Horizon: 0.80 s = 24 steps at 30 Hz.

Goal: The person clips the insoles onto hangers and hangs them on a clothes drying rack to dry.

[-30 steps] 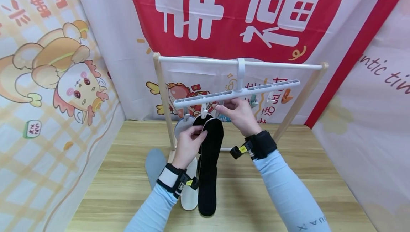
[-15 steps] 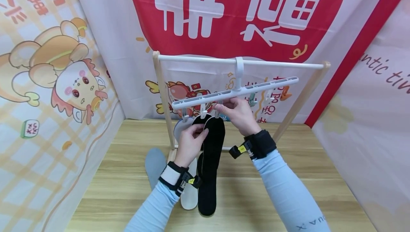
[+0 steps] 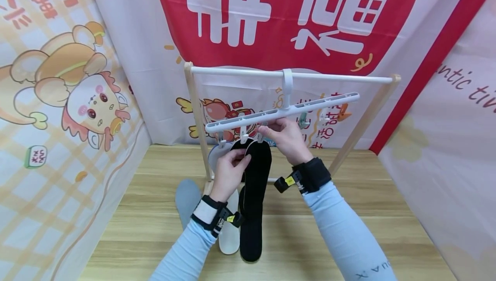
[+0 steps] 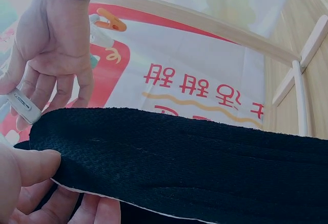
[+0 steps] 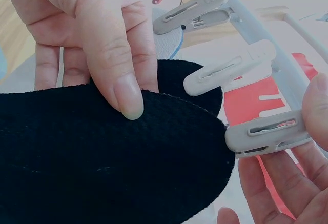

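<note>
Between the thumb and fingers of my left hand is a black insole, pinched near its rounded upper end. My right hand pinches a grey clip under the white hanger. The clip's tip meets the insole's end; whether it bites the edge cannot be told. Behind, a second black insole hangs from a white clip. Farther left, another clip holds a pale insole with a blue edge.
The hanger hooks over a white rod on a wooden-legged rack. Green and orange clips sit right of my hands. A grey insole lies on the wooden table. A white insole end shows below my left hand.
The black insole's upper end has come up under the clip at my right hand. The hanger and right hand have shifted slightly left.
</note>
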Tool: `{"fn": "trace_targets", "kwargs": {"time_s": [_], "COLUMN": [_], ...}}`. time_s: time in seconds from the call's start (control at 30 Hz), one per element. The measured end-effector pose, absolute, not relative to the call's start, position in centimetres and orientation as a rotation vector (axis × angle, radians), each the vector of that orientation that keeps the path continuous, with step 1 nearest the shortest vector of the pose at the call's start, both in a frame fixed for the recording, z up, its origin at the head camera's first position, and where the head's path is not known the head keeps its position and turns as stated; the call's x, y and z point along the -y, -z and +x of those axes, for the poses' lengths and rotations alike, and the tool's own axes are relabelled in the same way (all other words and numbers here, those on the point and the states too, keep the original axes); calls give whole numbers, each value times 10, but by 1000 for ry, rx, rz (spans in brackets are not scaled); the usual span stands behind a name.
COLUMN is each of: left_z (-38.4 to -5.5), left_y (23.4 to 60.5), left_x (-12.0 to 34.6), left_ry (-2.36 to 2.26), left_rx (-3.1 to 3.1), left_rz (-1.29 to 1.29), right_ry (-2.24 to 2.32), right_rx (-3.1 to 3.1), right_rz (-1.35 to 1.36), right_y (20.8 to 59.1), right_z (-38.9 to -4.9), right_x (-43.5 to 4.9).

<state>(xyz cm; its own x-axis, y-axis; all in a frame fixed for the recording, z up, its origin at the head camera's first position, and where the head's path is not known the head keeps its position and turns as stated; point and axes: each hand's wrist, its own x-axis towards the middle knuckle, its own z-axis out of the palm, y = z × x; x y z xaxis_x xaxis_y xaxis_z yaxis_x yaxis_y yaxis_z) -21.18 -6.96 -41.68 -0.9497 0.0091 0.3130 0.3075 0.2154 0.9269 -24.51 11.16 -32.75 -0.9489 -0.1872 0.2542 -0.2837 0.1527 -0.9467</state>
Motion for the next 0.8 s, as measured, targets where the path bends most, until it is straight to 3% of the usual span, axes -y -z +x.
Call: {"fn": "trace_targets", "kwargs": {"time_s": [0.8], "left_z": [-214], "left_y": [411], "left_x": [65], "left_ry": [1785], "left_rx": [2194], "left_rz": [-315], "right_ry": [-1963], "right_rx": [2305], "right_rz": [511], "right_y": [328], "right_z": [-247], "right_x": [-109]}}
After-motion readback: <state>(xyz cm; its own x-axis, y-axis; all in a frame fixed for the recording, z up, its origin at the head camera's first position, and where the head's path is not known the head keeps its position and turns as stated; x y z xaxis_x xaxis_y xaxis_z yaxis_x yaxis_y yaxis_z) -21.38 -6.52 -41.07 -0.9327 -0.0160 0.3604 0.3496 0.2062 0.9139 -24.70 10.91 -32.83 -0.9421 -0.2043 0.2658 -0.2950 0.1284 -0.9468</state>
